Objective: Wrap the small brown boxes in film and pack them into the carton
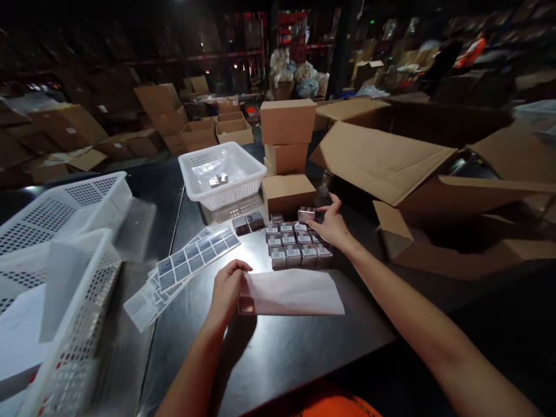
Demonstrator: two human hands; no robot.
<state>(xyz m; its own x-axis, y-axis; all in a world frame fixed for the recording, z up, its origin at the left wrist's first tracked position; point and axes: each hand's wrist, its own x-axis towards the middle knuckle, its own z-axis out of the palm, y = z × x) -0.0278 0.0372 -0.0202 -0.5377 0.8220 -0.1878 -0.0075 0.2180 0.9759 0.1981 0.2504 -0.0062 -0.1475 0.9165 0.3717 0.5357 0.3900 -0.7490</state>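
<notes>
On a dark counter [282, 353], the left hand [226, 289] rests with fingers curled over the edge of a pale paper sheet [295, 294], pinning it flat. Just beyond, the right hand [332, 226] reaches over a tight block of small silver boxes [295, 243], fingers closed on one box [306, 214] at its far edge. Label strips [191, 260] lie left; a white basket [221, 174] and stacked cartons [287, 150] stand behind.

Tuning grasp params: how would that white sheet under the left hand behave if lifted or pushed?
The white sheet looks thin and lies flat on the dark table, so it is probably floppy and would sag if lifted by one edge. It seems very light. Since the left hand holds one end, pushing it would likely slide or buckle it.
</notes>
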